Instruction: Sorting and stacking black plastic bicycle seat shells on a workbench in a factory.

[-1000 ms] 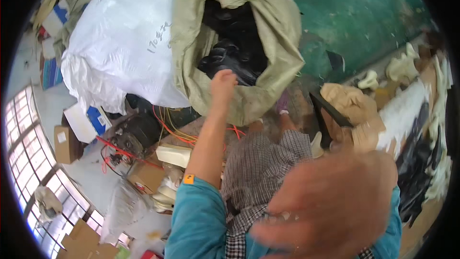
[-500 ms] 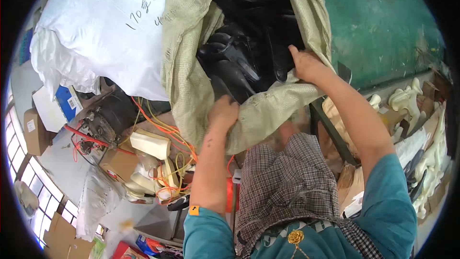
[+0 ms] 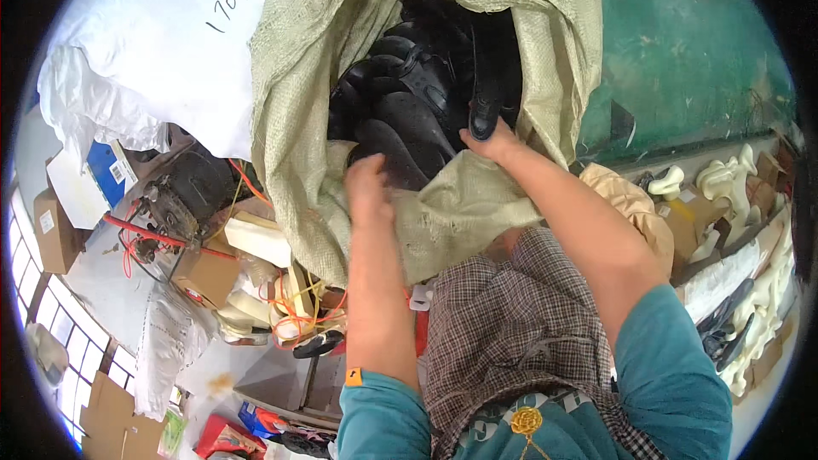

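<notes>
A pale green woven sack (image 3: 294,136) gapes in front of me, its rim folded outward. Inside lie several black shoe soles (image 3: 409,119), overlapping one another. My right hand (image 3: 494,143) is at the near right of the opening, closed around the near end of a long black shoe sole (image 3: 483,102); its thumb shows on the left side and the other fingers are mostly hidden. At the near left rim is my left hand (image 3: 370,192), close to the soles. Motion smears its fingers, so their grip is unclear.
A full white sack (image 3: 162,43) stands at the left, beside a green surface's opposite side. That green surface (image 3: 682,68) spans the right. Cream foot-shaped forms (image 3: 728,179) fill the right side. Cartons (image 3: 204,279), orange cords (image 3: 294,319) and a dark machine (image 3: 192,192) crowd the lower left.
My right hand has moved left and nearer from the sack's right side to the end of a sole. My left hand has shifted left and slightly up. The sack's mouth has spread wider.
</notes>
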Available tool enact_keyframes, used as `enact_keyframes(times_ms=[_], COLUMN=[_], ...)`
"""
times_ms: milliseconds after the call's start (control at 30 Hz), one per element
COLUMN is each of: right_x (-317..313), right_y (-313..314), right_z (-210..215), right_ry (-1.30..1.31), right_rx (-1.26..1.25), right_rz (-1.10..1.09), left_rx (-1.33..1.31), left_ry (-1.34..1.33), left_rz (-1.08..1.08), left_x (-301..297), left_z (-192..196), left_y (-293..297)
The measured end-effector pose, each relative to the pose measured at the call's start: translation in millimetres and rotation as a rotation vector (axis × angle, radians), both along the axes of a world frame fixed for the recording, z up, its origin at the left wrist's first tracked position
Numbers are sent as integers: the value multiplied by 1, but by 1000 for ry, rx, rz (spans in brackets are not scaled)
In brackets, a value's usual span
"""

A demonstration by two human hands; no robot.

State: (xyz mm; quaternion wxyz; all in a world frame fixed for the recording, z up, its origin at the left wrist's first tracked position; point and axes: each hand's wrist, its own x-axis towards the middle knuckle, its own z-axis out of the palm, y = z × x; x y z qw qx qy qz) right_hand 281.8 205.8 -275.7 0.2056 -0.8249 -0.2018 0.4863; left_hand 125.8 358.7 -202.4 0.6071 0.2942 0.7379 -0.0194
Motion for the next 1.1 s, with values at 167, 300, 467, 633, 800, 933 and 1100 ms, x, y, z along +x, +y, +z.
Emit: enact_keyframes(times_ms=[167, 300, 467, 633, 800, 933, 1100], right_x=[5, 6, 58, 139, 142, 83, 58], right_y=[12, 16, 54, 87, 96, 68, 79], right_z=[-34, -38, 7, 62, 31, -21, -38], right_ry=[127, 54, 31, 402, 478, -92, -425], right_rx=[-88, -41, -59, 623, 487, 121, 281], right_rz=[112, 62, 1, -518, -157, 426, 703], left_rx=[-56, -3, -78, -217, -244, -342, -294], left_ry=[151, 116, 159, -5, -165, -404, -422], left_rz=[-266, -245, -218, -50, 202, 469, 523], left_x=[21, 40, 24, 15, -8, 6, 22], left_z=[-14, -15, -6, -15, -38, -40, -30], left_y=[-52, -60, -69, -70, -67, -62, -46])
